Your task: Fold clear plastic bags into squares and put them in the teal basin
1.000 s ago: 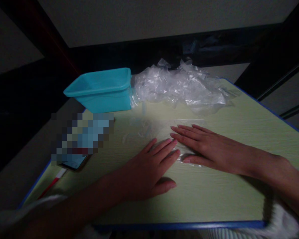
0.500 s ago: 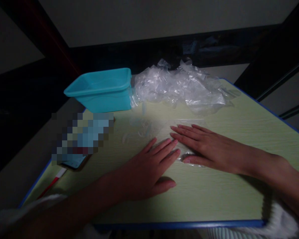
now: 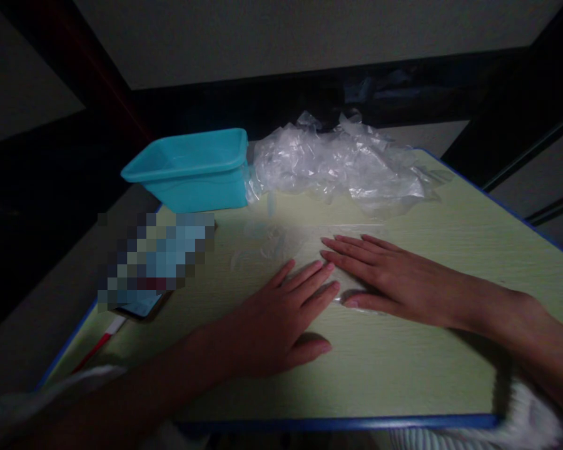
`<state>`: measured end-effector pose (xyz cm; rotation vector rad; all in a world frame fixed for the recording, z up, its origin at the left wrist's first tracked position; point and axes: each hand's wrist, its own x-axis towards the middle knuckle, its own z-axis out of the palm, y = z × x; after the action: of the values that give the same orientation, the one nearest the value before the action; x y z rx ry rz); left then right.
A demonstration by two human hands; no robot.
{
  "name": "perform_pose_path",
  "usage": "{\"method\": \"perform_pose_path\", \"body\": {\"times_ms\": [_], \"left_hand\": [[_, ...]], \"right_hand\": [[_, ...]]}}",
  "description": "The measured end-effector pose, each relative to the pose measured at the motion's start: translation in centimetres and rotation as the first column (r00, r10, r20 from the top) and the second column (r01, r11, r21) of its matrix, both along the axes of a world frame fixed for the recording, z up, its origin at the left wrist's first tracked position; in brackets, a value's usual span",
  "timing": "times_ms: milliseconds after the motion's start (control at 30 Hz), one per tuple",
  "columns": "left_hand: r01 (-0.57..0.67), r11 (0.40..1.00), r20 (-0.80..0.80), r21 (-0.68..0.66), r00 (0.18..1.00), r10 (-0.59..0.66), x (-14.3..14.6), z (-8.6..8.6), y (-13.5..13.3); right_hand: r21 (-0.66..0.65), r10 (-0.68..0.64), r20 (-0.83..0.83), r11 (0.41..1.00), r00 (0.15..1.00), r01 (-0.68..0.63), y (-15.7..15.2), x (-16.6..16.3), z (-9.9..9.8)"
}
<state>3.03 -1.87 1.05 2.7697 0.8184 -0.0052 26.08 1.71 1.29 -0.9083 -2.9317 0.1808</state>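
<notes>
Left hand [image 3: 279, 319] lies palm down with fingers extended and slightly parted, thumb set apart toward the near edge; it is released, grasping nothing. Right hand [image 3: 391, 278] is likewise flat and released, palm down, its fingers pointing across to the left and its thumb angled away below them. The fingertips of the two hands sit just beside each other; whether they touch cannot be determined. Beneath and around the fingers is a thin clear plastic sheet [image 3: 304, 240], spread flat on the table [image 3: 403, 375]; its outline is faint, with a straight far edge and a glossy, creased near edge by the right thumb. The table has a pale, wood-grained top and blue edging. Beyond the hands, a crumpled heap of clear plastic [image 3: 333, 159] occupies the far side. Immediately left of it, its plastic reaching the wall, stands an upright turquoise basin [image 3: 197, 190]. Nearer, on the left side, lies a phone [image 3: 143, 306], its display largely obscured by pixelation, with a red cable [image 3: 94, 351] at its near end. Pale sleeves [image 3: 532, 412] show at both lower corners; lighting is dim.
</notes>
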Motion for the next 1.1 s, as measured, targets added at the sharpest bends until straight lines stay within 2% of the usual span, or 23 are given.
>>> {"method": "perform_pose_path", "body": {"times_ms": [700,900,1100], "left_hand": [[0.001,1.000,0.032,-0.001,0.999,-0.001,-0.09,-0.04,0.00],[0.007,1.000,0.015,0.009,1.000,-0.007,-0.03,0.03,-0.01],[0.002,1.000,0.027,-0.004,1.000,-0.002,-0.02,0.13,-0.02]], "right_hand": [[-0.004,-0.004,-0.085,1.000,0.996,0.004,-0.05,0.20,-0.61],[0.009,0.001,-0.029,1.000,1.000,-0.001,-0.07,0.13,-0.42],[-0.002,0.007,-0.047,1.000,0.999,-0.007,-0.02,0.17,-0.36]]}}
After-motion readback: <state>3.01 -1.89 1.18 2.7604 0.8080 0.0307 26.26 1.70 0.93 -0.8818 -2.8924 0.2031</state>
